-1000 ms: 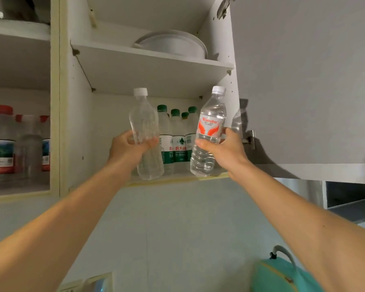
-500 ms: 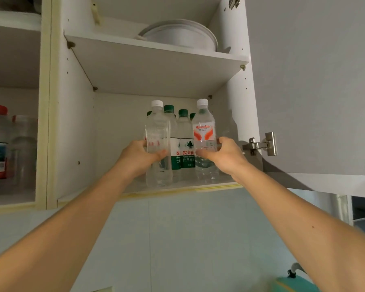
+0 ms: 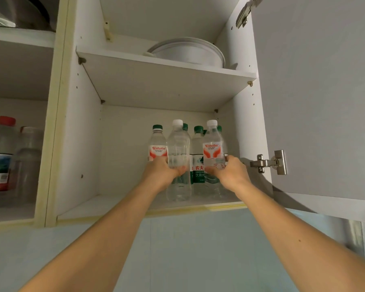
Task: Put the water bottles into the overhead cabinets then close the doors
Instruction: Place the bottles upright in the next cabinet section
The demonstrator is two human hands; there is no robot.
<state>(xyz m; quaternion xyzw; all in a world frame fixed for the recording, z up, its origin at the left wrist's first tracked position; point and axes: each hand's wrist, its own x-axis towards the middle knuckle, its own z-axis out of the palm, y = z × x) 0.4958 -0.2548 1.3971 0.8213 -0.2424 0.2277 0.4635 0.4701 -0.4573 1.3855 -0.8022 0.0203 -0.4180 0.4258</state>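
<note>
My left hand (image 3: pixel 160 173) grips a clear unlabelled bottle (image 3: pixel 178 144) with a white cap, standing on the lower shelf (image 3: pixel 114 205) of the open overhead cabinet. My right hand (image 3: pixel 232 172) grips a white-capped bottle with a red label (image 3: pixel 213 152), upright at the shelf's right side. Behind them stand several green-capped bottles (image 3: pixel 198 148), one of them (image 3: pixel 157 144) with a red label at the left. The cabinet door (image 3: pixel 316 102) hangs open to the right.
A white round dish (image 3: pixel 188 52) sits on the upper shelf. The neighbouring cabinet at left holds a red-capped bottle (image 3: pixel 2 154) and a clear bottle (image 3: pixel 29 161). A metal hinge (image 3: pixel 270 163) juts out just right of my right hand. Pale blue wall lies below.
Both hands have carried their bottles from in front of the cabinet deeper onto the lower shelf, next to the green-capped bottles. The view has moved closer and tilted up.
</note>
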